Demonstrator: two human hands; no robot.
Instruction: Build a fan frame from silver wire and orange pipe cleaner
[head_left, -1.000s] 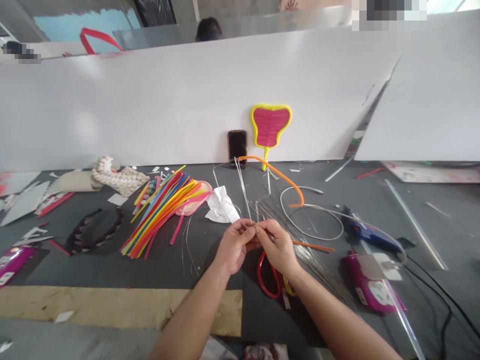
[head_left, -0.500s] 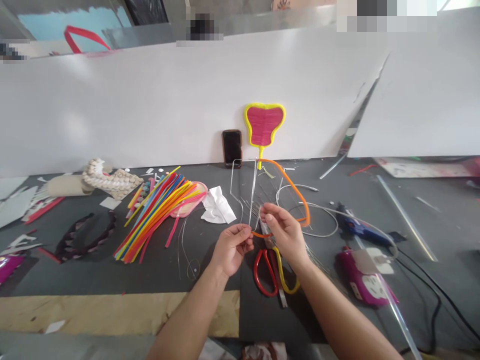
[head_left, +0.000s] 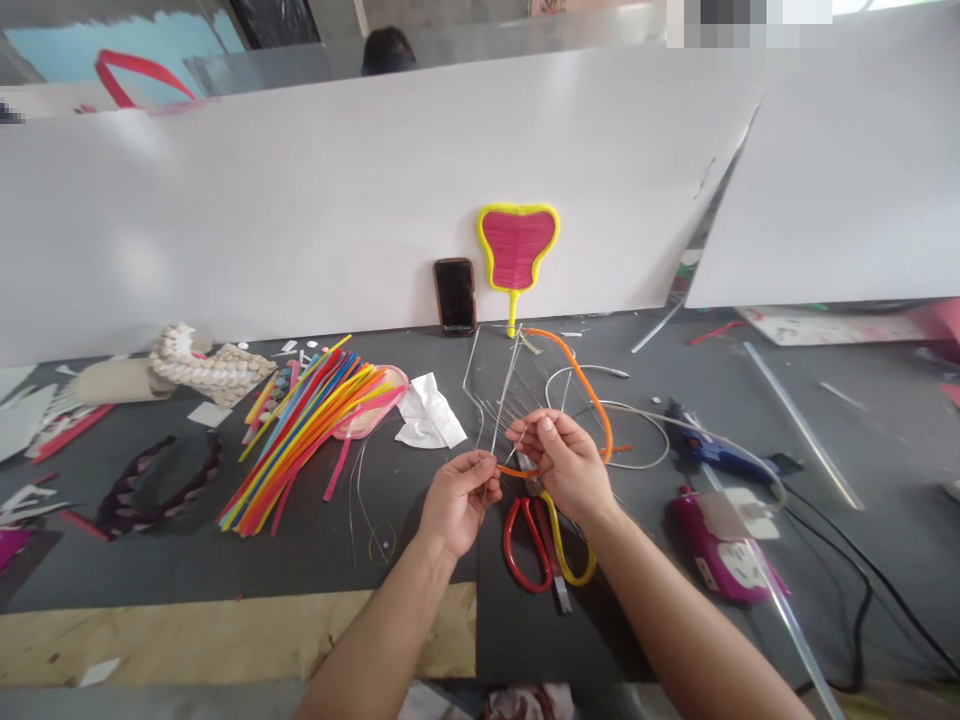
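Note:
My left hand (head_left: 455, 497) pinches the lower end of a bent wire frame (head_left: 487, 385) that rises toward the white board. My right hand (head_left: 564, 462) is closed beside it, pinching the frame where an orange tube (head_left: 583, 385) sleeves its right side and curves round to the bottom. Both hands hover just above the dark table (head_left: 187, 550). Red and yellow scissors (head_left: 541, 545) lie right under my right hand. A bundle of thin bare wires (head_left: 645, 530) fans out beneath my right wrist.
A pile of coloured tubes (head_left: 307, 435) lies to the left, with a white tissue (head_left: 429, 415) beside it. A phone (head_left: 455, 296) and a pink and yellow fan (head_left: 517, 250) lean on the white board. Blue glue gun (head_left: 709, 450), purple power strip (head_left: 724, 555) and cables sit right.
The wire frame has been turned, so its orange-sleeved side now curves on the right. My right hand lifted off the scissors, which now show fully. The camera drifted right.

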